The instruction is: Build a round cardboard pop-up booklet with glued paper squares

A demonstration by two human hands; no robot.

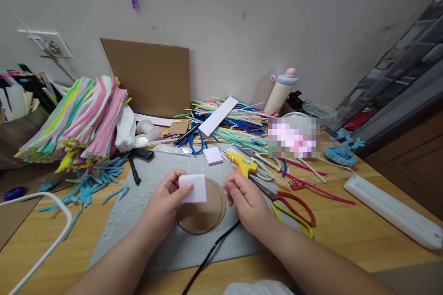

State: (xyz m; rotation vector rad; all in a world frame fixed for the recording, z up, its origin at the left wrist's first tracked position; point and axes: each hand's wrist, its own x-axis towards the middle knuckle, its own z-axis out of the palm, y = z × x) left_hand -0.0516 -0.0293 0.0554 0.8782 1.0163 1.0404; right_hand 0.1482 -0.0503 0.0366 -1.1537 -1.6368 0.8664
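Note:
My left hand [168, 198] pinches a small white foam-board square [196, 190] between thumb and fingers, above round cardboard discs [200, 219] on a grey cutting mat [162, 249]. To the right of the discs, my right hand [246, 198] is closed, thumb and fingers pressed together. Whatever may be between those fingertips is too small or hidden to make out. Just beyond it lies a yellow glue gun [244, 164]. Scissors with red and yellow handles [296, 212] rest beside my right wrist. Another white square piece [212, 156] sits farther back on the mat.
Bundles of coloured pipe cleaners [83, 120] stand at the left, with blue cut pieces [92, 184] below them. A cardboard sheet [152, 78] leans on the wall. A bottle [279, 92] stands at the back. A white lamp bar [391, 212] lies right; a black cable [211, 253] crosses the mat.

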